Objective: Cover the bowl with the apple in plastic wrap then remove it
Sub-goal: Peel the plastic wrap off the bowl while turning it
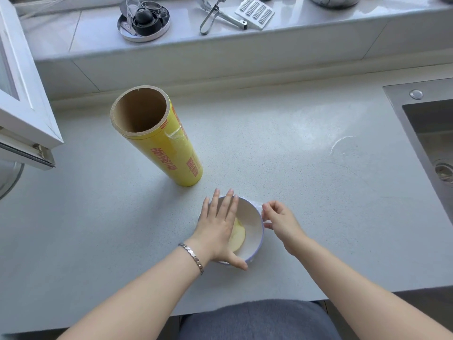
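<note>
Apple slice (238, 238) in bowl (252, 217); wrap roll (157, 136) behind-left; sink (431, 133) far right
</note>
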### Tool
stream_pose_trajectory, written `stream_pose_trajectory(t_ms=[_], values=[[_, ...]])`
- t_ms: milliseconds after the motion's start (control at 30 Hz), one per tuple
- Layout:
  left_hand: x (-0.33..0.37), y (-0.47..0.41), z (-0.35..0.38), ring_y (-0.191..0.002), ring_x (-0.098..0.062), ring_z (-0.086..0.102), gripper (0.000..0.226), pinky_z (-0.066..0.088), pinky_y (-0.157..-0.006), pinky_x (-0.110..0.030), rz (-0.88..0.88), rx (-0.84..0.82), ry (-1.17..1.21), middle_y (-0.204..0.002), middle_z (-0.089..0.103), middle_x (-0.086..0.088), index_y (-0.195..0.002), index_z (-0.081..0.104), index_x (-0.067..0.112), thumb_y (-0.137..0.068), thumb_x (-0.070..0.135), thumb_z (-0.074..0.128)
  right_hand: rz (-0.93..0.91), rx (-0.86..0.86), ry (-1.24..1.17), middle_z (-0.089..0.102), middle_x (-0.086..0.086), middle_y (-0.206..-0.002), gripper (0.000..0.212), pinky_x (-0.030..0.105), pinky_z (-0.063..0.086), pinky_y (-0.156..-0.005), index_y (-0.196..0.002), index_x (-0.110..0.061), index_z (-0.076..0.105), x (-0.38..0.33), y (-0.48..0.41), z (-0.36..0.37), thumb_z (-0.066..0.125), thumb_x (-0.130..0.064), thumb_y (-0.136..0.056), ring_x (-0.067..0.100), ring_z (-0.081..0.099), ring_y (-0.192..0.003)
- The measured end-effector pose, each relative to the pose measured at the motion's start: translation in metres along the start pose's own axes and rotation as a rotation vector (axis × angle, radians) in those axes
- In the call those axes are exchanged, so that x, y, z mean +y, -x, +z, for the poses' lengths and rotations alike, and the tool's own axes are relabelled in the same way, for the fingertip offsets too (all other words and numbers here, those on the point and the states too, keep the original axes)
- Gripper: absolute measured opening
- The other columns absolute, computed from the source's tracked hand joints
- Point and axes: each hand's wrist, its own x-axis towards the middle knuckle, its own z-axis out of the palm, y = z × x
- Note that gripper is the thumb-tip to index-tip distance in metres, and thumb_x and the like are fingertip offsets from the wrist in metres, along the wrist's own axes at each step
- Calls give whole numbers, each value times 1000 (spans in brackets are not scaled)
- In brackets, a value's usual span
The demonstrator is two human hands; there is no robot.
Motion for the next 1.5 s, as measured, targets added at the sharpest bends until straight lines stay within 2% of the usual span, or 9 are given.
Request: stream_pose_trajectory(t_ms=[300, 500, 767, 900, 1067, 1133, 1233, 1333, 1500], values=[[3, 1, 4, -136, -32, -31, 148, -28, -107, -44, -71, 31, 34, -154, -25, -8, -129, -43, 8, -47, 82, 57, -143, 97, -6, 34, -2, -57, 25, 19, 31, -47, -74, -17, 35, -4, 2, 6, 33, -17, -99, 9, 31, -48], [2, -3, 6, -132, -26, -30, 137, -36, -97, -37, -47, 57, 73, -155, -19, -7, -130, -37, 21, -30, 85, 32, -200, 213, 281, 37, -1, -59, 22, 29, 26, -53, -75, -18, 36, 4, -3, -13, 37, -20, -97, 16, 32, -54], [11, 0, 4, -138, -32, -28, 148, -22, -110, -47, -151, 66, 118, -154, -22, -7, -136, -35, 8, -45, 84, 54, -86, 183, 435, 47, 1, -70, 20, 31, 32, -63, -82, -9, 44, 5, -27, 5, 41, -23, -95, 22, 43, -71], [24, 2, 1, -140, -35, -23, 146, -11, -114, -50, -365, 72, 223, -154, -24, -9, -139, -28, 4, -50, 82, 57, 90, 190, 138, 57, 2, -65, 34, 27, 44, -63, -86, -5, 56, 3, -22, -1, 40, -34, -95, 21, 56, -67], [35, 8, 2, -143, -34, -16, 140, -2, -114, -51, -547, 88, 410, -155, -19, -10, -142, -21, 4, -54, 81, 57, 425, -130, -36, 68, 13, -92, 51, 32, 52, -79, -101, -7, 60, 13, 3, -8, 33, -49, -94, 23, 66, -82], [30, 12, 1, -142, -34, -18, 142, -4, -114, -50, -507, 79, 370, -155, -19, -12, -142, -21, 4, -53, 80, 58, 382, -152, -100, 67, 12, -98, 46, 33, 52, -88, -104, -9, 62, 17, 0, -5, 38, -46, -93, 25, 65, -92], [13, 15, 0, -138, -30, -30, 145, -11, -114, -49, -246, 50, 225, -152, -30, -7, -140, -29, 10, -51, 77, 64, 327, -149, -165, 63, 10, -96, 38, 26, 52, -75, -110, -4, 60, 18, -5, 0, 44, -35, -94, 19, 63, -81], [-1, 10, -7, -137, -28, -33, 146, -10, -115, -52, 41, -7, 35, -142, -39, 4, -137, -34, 18, -49, 73, 69, 270, -85, -176, 58, 6, -84, 18, 23, 49, -69, -90, -10, 56, 17, -3, 3, 46, -25, -94, 17, 57, -73], [0, -2, -9, -140, -31, -26, 146, -10, -114, -55, 79, -34, -78, -154, -27, -3, -140, -28, 14, -49, 72, 70, 134, 108, -255, 56, 10, -84, 19, 32, 44, -76, -78, -16, 44, 14, -3, 7, 39, -20, -96, 20, 53, -76]])
